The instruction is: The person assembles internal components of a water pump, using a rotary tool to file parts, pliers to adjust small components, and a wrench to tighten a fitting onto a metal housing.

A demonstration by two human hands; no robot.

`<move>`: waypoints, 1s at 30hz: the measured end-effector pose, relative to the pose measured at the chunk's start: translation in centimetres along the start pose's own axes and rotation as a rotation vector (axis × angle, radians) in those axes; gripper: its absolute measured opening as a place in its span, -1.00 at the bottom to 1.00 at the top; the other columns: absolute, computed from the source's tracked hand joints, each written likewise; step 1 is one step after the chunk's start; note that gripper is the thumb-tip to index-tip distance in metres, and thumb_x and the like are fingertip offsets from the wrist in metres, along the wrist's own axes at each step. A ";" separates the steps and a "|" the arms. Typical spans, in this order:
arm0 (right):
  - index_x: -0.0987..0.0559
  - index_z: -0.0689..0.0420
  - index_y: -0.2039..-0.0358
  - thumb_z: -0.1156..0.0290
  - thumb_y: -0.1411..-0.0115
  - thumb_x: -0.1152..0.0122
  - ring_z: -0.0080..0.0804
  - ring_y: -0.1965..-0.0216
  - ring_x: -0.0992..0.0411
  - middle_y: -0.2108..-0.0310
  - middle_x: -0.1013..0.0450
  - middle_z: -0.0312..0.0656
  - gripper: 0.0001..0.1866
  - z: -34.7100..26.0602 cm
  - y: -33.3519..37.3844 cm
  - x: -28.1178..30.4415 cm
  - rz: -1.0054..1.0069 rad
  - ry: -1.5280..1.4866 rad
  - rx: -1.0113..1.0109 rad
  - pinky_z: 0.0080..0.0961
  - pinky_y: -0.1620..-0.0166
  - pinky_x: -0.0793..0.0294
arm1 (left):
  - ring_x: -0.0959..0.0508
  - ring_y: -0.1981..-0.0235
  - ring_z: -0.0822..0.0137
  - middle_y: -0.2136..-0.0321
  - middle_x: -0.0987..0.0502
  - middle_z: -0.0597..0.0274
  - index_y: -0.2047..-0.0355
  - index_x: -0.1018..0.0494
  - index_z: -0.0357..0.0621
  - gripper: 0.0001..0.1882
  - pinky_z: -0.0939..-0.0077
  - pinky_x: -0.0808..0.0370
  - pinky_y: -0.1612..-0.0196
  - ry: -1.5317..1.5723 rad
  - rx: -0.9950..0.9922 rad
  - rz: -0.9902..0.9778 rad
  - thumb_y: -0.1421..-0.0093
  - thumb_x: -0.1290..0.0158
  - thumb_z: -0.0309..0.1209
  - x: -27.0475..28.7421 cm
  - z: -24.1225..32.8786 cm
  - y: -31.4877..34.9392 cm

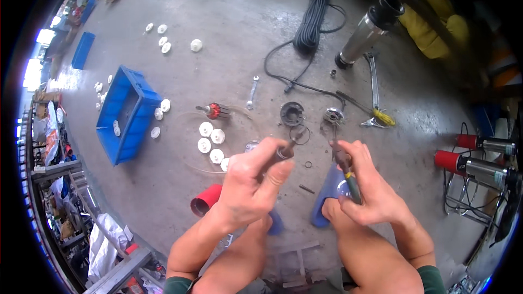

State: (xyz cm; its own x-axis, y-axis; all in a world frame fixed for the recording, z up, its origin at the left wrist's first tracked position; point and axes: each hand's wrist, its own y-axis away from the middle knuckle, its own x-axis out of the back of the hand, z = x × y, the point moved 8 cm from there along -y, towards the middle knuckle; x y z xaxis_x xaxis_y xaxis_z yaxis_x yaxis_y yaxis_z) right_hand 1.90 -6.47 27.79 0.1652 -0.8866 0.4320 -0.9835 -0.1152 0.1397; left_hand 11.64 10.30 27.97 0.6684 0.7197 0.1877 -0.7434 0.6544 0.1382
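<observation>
My left hand [250,185] is closed around a small dark cylindrical part [284,152], raised above the floor between my knees. In my right hand [370,188] is a hand tool with a dark green handle [353,189] and a yellow band; its slim metal tip points away from me, and its exact kind is unclear. Beyond that tip lies a round metal fitting [333,115] joined to a black cable. A dark round housing [292,113] and a thin ring [300,135] are on the floor beyond my left hand. Nearer me lies a small dark pin [306,189].
Several white discs [204,145] lie to the left, near a red-wound rotor [219,111] and a blue bin [121,155]. A red cylinder [206,200] is beside my left forearm. Farther off are a wrench [253,93], coiled cable [312,19] and a steel pump body [362,35].
</observation>
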 end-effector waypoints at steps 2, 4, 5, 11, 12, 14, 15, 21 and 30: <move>-0.14 0.23 -0.35 0.54 0.21 -0.16 0.00 0.11 -0.18 0.13 -0.20 0.06 -0.02 0.1 0.2 -0.5 -0.086 0.032 -0.040 -0.20 -0.09 -0.24 | -0.57 0.54 0.14 0.53 -0.54 0.04 0.15 -0.47 -0.26 -0.77 0.39 -0.47 0.43 -0.087 0.002 -0.035 -0.30 -0.14 -0.36 -1.1 0.1 0.1; -0.14 0.21 -0.38 0.53 0.19 -0.19 0.01 0.11 -0.19 0.12 -0.20 0.04 -0.01 0.2 0.3 -0.7 -0.150 0.048 -0.056 -0.18 -0.12 -0.21 | -0.60 0.51 0.10 0.51 -0.56 0.02 0.15 -0.47 -0.26 -0.76 0.36 -0.49 0.42 -0.139 -0.015 -0.058 -0.30 -0.15 -0.35 -1.8 0.2 -0.1; -0.15 0.21 -0.38 0.53 0.17 -0.19 0.01 0.10 -0.19 0.12 -0.21 0.04 -0.01 0.4 0.4 -0.6 -0.147 0.048 -0.041 -0.18 -0.11 -0.22 | -0.61 0.50 0.08 0.50 -0.57 0.01 0.15 -0.47 -0.26 -0.76 0.35 -0.50 0.41 -0.165 -0.024 -0.070 -0.29 -0.16 -0.35 -2.1 0.2 -0.2; -0.33 0.24 -0.26 0.55 0.11 -0.20 0.01 0.18 -0.29 0.23 -0.36 0.00 -0.21 0.9 0.0 1.2 -0.142 0.159 -0.027 -0.20 0.03 -0.34 | -0.56 0.53 -0.07 0.54 -0.53 -0.03 0.23 -0.45 -0.25 -0.79 0.26 -0.44 0.48 -0.227 -0.027 -0.190 -0.29 -0.16 -0.35 -3.3 -0.3 -0.9; -0.37 0.25 -0.19 0.56 0.11 -0.19 0.01 0.23 -0.32 0.28 -0.39 0.00 -0.28 1.2 -0.2 1.0 -0.120 0.124 -0.019 -0.21 0.07 -0.37 | -0.55 0.54 -0.08 0.56 -0.52 -0.03 0.25 -0.44 -0.25 -0.79 0.25 -0.43 0.49 -0.232 -0.007 -0.188 -0.29 -0.16 -0.35 -3.3 -0.6 -1.1; -0.42 0.26 -0.03 0.57 0.11 -0.16 0.02 0.33 -0.34 0.38 -0.42 0.00 -0.42 2.4 -0.3 0.1 -0.119 0.060 -0.062 -0.21 0.16 -0.40 | -0.43 0.62 0.20 0.64 -0.41 0.11 0.28 -0.43 -0.27 -0.78 0.36 -0.36 0.52 -0.219 -0.024 -0.165 -0.31 -0.14 -0.34 -3.6 -1.4 -1.2; -0.43 0.26 0.05 0.57 0.11 -0.15 0.03 0.39 -0.34 0.42 -0.42 0.00 -0.50 3.2 0.0 -0.7 -0.141 0.034 -0.111 -0.21 0.21 -0.40 | -0.37 0.66 0.33 0.67 -0.35 0.18 0.29 -0.43 -0.28 -0.77 0.42 -0.32 0.54 -0.212 -0.031 -0.149 -0.32 -0.13 -0.33 -3.8 -1.8 -1.2; -0.37 0.21 0.27 0.54 0.13 -0.12 -0.04 0.50 -0.31 0.51 -0.36 -0.05 -0.67 6.6 -0.2 -3.5 -0.089 -0.043 -0.302 -0.25 0.33 -0.34 | -0.37 0.67 0.56 0.68 -0.37 0.38 0.39 -0.34 -0.21 -0.69 0.56 -0.30 0.61 0.006 0.218 -0.083 -0.45 0.02 -0.26 -4.7 -5.2 -1.8; -0.49 0.23 0.27 0.51 0.03 -0.10 -0.13 0.28 -0.53 0.34 -0.52 -0.05 -0.75 18.2 4.3 1.9 0.220 0.121 -0.575 -0.24 0.24 -0.46 | -0.41 0.68 0.51 0.60 -0.42 0.33 0.32 -0.36 -0.19 -0.74 0.59 -0.33 0.61 0.078 0.451 -0.112 -0.45 0.03 -0.27 -3.0 -12.7 2.5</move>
State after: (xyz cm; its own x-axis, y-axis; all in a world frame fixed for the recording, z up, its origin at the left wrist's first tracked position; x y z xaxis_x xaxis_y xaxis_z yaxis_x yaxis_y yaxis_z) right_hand -3.35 -16.82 12.97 0.0040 -0.8015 0.5980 -0.8039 0.3531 0.4786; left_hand 8.03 12.74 15.38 0.7321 0.6770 0.0759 -0.5908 0.5755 0.5655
